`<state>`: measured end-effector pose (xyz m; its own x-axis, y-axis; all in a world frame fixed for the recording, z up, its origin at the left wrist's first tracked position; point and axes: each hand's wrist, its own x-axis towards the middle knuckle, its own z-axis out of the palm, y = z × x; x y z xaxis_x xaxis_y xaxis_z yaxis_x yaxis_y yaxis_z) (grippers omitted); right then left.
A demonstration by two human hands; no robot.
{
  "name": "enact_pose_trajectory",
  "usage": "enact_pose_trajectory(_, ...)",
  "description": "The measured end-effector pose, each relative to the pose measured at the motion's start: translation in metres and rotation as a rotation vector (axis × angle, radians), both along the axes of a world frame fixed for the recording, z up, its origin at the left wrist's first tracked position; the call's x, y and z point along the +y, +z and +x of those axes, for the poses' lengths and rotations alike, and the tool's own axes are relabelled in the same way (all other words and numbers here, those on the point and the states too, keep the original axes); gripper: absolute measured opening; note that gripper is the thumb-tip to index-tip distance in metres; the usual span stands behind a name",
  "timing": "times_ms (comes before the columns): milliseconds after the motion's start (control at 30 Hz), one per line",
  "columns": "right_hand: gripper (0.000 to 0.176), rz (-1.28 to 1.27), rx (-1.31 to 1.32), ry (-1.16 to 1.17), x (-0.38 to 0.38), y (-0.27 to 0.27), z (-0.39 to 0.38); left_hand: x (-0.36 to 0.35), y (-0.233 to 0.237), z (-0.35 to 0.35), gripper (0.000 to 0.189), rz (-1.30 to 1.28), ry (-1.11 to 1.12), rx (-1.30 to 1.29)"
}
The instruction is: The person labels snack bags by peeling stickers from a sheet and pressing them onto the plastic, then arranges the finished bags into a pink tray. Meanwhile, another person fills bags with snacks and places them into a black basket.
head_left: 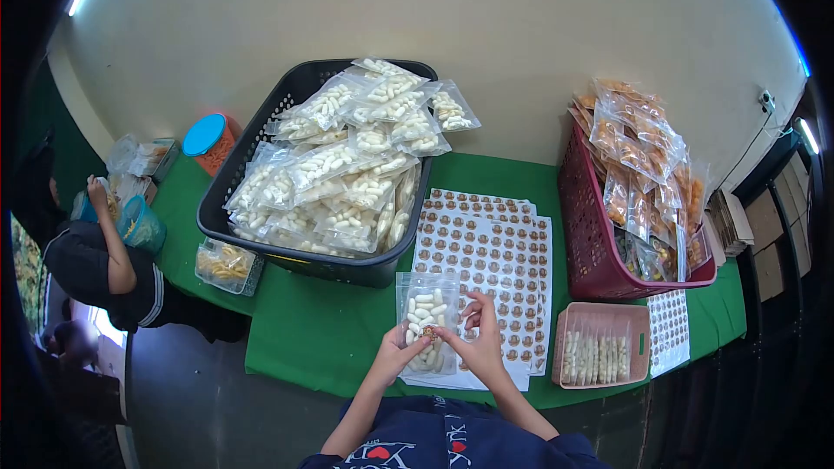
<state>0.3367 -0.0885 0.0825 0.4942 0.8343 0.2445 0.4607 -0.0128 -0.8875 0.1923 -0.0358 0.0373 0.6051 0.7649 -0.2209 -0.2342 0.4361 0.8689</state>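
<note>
At the worktop's [321, 330] near edge, the left hand [393, 358] grips a clear pouch [424, 308] from below, apparently to steady it. The right hand [479, 343] pinches a round sticker [430, 336] on its face. Sticker sheets [486, 243] lie at 1 o'clock, within reach.

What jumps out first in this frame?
A black basket heaped with clear bags of white pieces fills the centre of the green table. In front, the left hand and right hand hold one such bag over sticker sheets; a red basket of orange snack bags stands right.
</note>
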Motion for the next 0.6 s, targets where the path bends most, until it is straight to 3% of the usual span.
enact_pose_trajectory(67,0.05,0.09,0.095,-0.101,0.004,-0.006,-0.006,-0.001,0.002,0.001,0.036,0.004,-0.024,-0.008)
enact_pose_trajectory(167,0.047,-0.039,0.402,0.2,0.002,-0.032,-0.002,-0.004,-0.006,0.002,0.038,-0.019,-0.046,-0.069)
enact_pose_trajectory(200,0.042,-0.17,0.298,0.237,-0.001,-0.033,0.001,-0.005,-0.007,0.003,0.038,-0.03,-0.048,-0.099)
enact_pose_trajectory(400,0.035,-0.02,0.326,0.208,0.005,-0.033,-0.001,-0.005,-0.003,0.005,0.042,0.079,-0.018,0.016)
enact_pose_trajectory(500,0.031,-0.017,0.784,0.288,0.005,-0.016,-0.002,-0.005,0.002,0.009,0.04,0.106,0.065,-0.035)
enact_pose_trajectory(600,0.025,-0.046,0.709,0.282,0.004,-0.026,-0.002,-0.005,-0.002,0.009,0.032,0.186,0.103,0.033)
